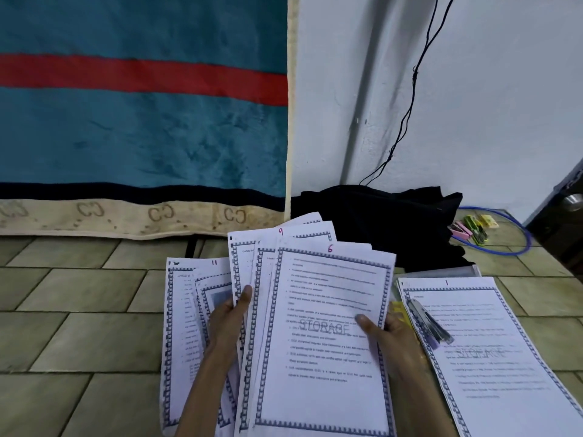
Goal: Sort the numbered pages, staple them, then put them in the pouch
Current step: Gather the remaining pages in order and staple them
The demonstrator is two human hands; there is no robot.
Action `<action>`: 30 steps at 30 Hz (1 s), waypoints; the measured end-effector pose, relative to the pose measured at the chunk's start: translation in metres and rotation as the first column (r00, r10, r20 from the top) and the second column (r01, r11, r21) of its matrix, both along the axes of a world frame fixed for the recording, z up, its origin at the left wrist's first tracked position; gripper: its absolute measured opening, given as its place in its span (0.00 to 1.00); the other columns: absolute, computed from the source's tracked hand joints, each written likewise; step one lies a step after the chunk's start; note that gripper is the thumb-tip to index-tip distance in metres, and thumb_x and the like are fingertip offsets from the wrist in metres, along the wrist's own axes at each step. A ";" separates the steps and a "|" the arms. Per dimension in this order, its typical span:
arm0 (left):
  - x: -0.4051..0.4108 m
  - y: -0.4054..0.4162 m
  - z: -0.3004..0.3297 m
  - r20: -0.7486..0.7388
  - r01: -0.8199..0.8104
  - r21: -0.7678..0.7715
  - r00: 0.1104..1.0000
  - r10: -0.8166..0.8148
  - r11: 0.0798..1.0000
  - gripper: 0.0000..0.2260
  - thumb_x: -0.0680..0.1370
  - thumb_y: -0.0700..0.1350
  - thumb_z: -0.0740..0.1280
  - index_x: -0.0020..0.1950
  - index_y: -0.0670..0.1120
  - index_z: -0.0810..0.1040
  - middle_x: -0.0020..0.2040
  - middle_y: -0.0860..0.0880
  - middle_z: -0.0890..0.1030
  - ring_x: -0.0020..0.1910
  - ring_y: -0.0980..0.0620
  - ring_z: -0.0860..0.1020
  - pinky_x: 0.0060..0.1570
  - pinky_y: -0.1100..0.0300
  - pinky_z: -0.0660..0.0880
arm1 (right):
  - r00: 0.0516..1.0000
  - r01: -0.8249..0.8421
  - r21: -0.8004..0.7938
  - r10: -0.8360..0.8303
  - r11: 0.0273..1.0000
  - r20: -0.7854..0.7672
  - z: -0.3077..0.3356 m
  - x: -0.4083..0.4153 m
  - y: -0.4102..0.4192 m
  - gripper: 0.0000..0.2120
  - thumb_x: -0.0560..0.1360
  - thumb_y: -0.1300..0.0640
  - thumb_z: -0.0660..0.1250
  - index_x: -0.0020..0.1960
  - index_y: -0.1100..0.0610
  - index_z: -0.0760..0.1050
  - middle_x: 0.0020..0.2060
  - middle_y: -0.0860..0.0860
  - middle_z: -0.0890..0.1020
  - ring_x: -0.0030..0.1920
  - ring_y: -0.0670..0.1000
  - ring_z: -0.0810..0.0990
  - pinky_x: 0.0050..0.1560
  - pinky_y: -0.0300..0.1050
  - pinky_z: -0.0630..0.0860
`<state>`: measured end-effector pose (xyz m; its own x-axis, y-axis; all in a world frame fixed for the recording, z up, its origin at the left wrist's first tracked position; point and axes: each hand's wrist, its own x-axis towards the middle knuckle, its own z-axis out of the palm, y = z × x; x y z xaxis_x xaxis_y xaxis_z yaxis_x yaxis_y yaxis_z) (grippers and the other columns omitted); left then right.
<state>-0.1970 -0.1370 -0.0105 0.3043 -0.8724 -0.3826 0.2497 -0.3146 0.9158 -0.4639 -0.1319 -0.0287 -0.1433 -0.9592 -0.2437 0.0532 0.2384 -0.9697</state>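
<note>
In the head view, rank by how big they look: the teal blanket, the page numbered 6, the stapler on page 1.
1. teal blanket
2. page numbered 6, though nearness inflates it
3. stapler

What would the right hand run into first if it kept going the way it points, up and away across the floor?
Probably the black bag against the wall. The right hand, gripping the fanned pages, points up-left toward it past the sheets' top edge. Depth is unclear, so bare floor may come first.

Light was even and soft, moderately bright. Faint shadow ran down the white wall (473, 105). Page text (328, 310) was smeared by blur. Floor tiles (79, 326) bowed near frame edges.
</note>
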 end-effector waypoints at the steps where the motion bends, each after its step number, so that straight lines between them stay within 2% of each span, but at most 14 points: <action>1: 0.000 0.000 0.000 -0.002 -0.002 0.007 1.000 0.002 1.000 0.10 0.74 0.55 0.67 0.45 0.49 0.80 0.47 0.44 0.83 0.48 0.44 0.81 0.56 0.48 0.77 | 1.000 0.022 -0.005 -0.023 1.000 -0.016 -0.002 0.000 0.000 0.10 0.72 0.63 0.71 0.53 0.59 0.80 0.45 0.53 0.85 0.42 0.50 0.85 0.32 0.34 0.78; 3: 0.000 -0.001 -0.002 -0.007 -0.003 -0.001 1.000 0.003 1.000 0.12 0.74 0.55 0.66 0.49 0.48 0.80 0.49 0.44 0.83 0.48 0.44 0.82 0.55 0.48 0.77 | 0.998 0.053 -0.017 -0.053 0.998 -0.024 -0.004 0.001 0.000 0.10 0.73 0.63 0.70 0.53 0.58 0.80 0.48 0.53 0.85 0.46 0.50 0.84 0.36 0.34 0.79; 5: 0.000 -0.001 -0.002 -0.004 -0.011 -0.052 1.000 0.010 0.999 0.14 0.75 0.51 0.67 0.58 0.47 0.78 0.54 0.43 0.82 0.51 0.44 0.81 0.56 0.46 0.77 | 0.997 0.073 -0.031 -0.073 0.997 -0.001 -0.004 0.001 0.001 0.09 0.73 0.64 0.69 0.52 0.55 0.79 0.49 0.53 0.85 0.49 0.52 0.83 0.44 0.43 0.80; 7: 0.002 -0.002 -0.002 0.038 -0.062 -0.138 0.997 0.068 0.989 0.19 0.75 0.44 0.69 0.64 0.53 0.72 0.64 0.44 0.77 0.59 0.43 0.78 0.58 0.43 0.75 | 0.996 0.090 -0.033 -0.089 0.995 0.027 -0.004 0.002 0.001 0.09 0.74 0.64 0.68 0.51 0.54 0.79 0.49 0.53 0.85 0.50 0.53 0.83 0.50 0.49 0.79; 10: 0.005 -0.004 -0.003 0.143 -0.074 -0.249 0.983 0.112 0.966 0.24 0.72 0.43 0.71 0.58 0.68 0.71 0.68 0.45 0.73 0.65 0.41 0.73 0.61 0.39 0.72 | 0.992 0.104 -0.023 -0.102 0.994 0.073 -0.004 0.002 0.001 0.10 0.75 0.65 0.67 0.54 0.56 0.79 0.50 0.53 0.85 0.51 0.53 0.83 0.49 0.48 0.78; 13: 0.007 -0.004 -0.005 0.208 -0.026 -0.287 0.974 0.089 0.958 0.26 0.72 0.44 0.71 0.58 0.72 0.68 0.68 0.46 0.72 0.65 0.44 0.73 0.61 0.40 0.73 | 0.980 0.119 -0.008 -0.116 0.993 0.163 -0.004 0.002 -0.001 0.13 0.76 0.65 0.65 0.59 0.59 0.77 0.51 0.54 0.84 0.53 0.54 0.82 0.48 0.45 0.78; 15: 0.004 -0.003 -0.001 0.207 0.011 -0.342 0.976 0.063 0.940 0.29 0.70 0.52 0.72 0.65 0.69 0.62 0.69 0.51 0.71 0.63 0.52 0.75 0.59 0.51 0.76 | 0.966 0.128 0.004 -0.126 0.992 0.225 -0.005 0.002 -0.001 0.12 0.76 0.66 0.64 0.58 0.57 0.77 0.50 0.53 0.84 0.52 0.52 0.83 0.44 0.42 0.80; 17: 0.002 -0.005 0.002 0.270 0.093 -0.368 0.963 0.011 0.925 0.27 0.71 0.55 0.70 0.68 0.61 0.63 0.66 0.57 0.70 0.63 0.60 0.73 0.57 0.67 0.73 | 0.971 0.118 -0.001 -0.115 0.993 0.211 -0.007 0.001 -0.001 0.12 0.76 0.64 0.65 0.57 0.54 0.78 0.49 0.51 0.85 0.51 0.52 0.83 0.46 0.45 0.81; 19: -0.001 -0.007 0.006 0.328 0.159 -0.309 0.943 -0.052 0.937 0.15 0.78 0.47 0.62 0.65 0.54 0.69 0.64 0.57 0.71 0.65 0.59 0.68 0.60 0.68 0.66 | 0.986 0.095 -0.013 -0.092 0.995 0.139 -0.007 -0.001 -0.002 0.13 0.73 0.56 0.68 0.57 0.52 0.78 0.50 0.50 0.85 0.53 0.53 0.83 0.56 0.54 0.78; 21: -0.004 -0.006 0.007 0.282 0.175 -0.229 0.954 -0.107 0.958 0.13 0.80 0.48 0.57 0.62 0.49 0.76 0.59 0.54 0.76 0.61 0.57 0.71 0.61 0.64 0.66 | 0.990 0.070 -0.029 -0.066 0.997 0.123 -0.006 -0.001 -0.001 0.24 0.64 0.44 0.74 0.58 0.49 0.78 0.52 0.49 0.84 0.54 0.53 0.82 0.61 0.59 0.74; 24: -0.003 -0.008 0.006 0.293 0.224 -0.152 0.940 -0.172 0.963 0.11 0.78 0.48 0.63 0.54 0.45 0.81 0.47 0.61 0.82 0.54 0.58 0.78 0.55 0.70 0.71 | 0.991 0.068 -0.035 -0.064 0.997 0.116 -0.010 -0.002 -0.001 0.39 0.52 0.35 0.78 0.59 0.48 0.77 0.53 0.49 0.84 0.54 0.54 0.82 0.60 0.60 0.75; 26: -0.001 -0.009 0.002 0.322 0.224 -0.120 0.930 -0.176 0.967 0.07 0.75 0.47 0.69 0.48 0.45 0.82 0.41 0.62 0.84 0.49 0.59 0.78 0.52 0.72 0.74 | 0.991 0.065 -0.023 -0.061 0.998 0.120 -0.008 -0.003 -0.001 0.36 0.54 0.39 0.79 0.58 0.52 0.78 0.51 0.51 0.85 0.51 0.56 0.84 0.56 0.60 0.77; 28: 0.000 -0.009 -0.002 0.269 0.146 -0.121 0.957 -0.109 0.982 0.14 0.70 0.49 0.74 0.50 0.41 0.82 0.47 0.51 0.85 0.51 0.51 0.80 0.58 0.57 0.76 | 0.991 0.047 -0.011 -0.045 0.999 0.130 -0.006 -0.001 -0.002 0.23 0.63 0.50 0.77 0.56 0.57 0.79 0.48 0.54 0.85 0.48 0.58 0.84 0.52 0.58 0.79; 30: 0.000 -0.009 0.001 0.174 0.045 -0.113 0.984 -0.025 0.993 0.11 0.68 0.46 0.75 0.47 0.44 0.83 0.46 0.47 0.84 0.49 0.48 0.81 0.56 0.53 0.77 | 0.994 0.043 0.018 -0.044 0.999 0.097 -0.004 -0.001 -0.003 0.13 0.70 0.61 0.72 0.54 0.60 0.80 0.45 0.54 0.86 0.45 0.56 0.85 0.48 0.53 0.80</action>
<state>-0.1975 -0.1461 -0.0095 0.3251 -0.9190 -0.2230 0.0763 -0.2095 0.9748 -0.4648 -0.1351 -0.0329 -0.1599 -0.9484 -0.2736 0.1578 0.2491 -0.9555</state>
